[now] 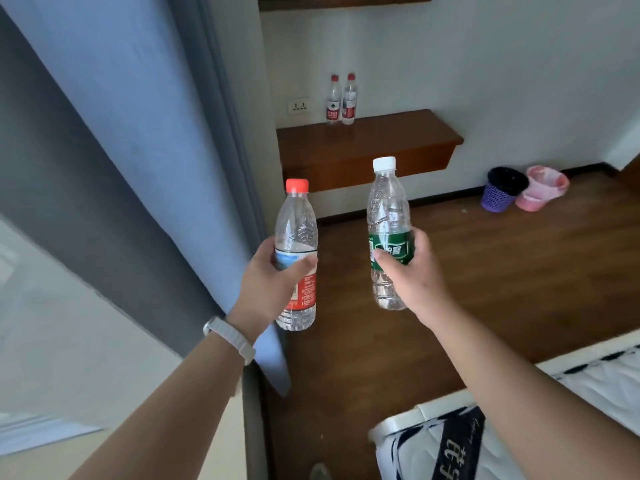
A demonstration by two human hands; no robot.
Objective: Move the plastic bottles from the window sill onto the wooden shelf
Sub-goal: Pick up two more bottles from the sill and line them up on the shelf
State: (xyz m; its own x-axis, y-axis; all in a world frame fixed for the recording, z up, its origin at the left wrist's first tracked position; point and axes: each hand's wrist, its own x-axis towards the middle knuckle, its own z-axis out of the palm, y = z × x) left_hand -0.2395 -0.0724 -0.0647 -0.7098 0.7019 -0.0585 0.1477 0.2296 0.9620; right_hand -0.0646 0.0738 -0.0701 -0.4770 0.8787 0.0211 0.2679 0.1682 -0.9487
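- Our left hand (273, 271) wraps the red-capped bottle (296, 254); our right hand (412, 268) wraps the white-capped bottle (388, 233).
- Both upright, short of the wooden shelf (367, 147); two bottles (341, 100) stand there.

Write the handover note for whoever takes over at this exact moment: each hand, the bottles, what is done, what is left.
Left hand: gripping the red-capped bottle, upright.
Right hand: gripping the white-capped bottle at its green label, upright.
Done: two bottles with red caps already stand at the back of the wooden shelf, near the wall socket.
Left: carry both held bottles to the shelf and stand them there. The window sill is out of view; check it for more.
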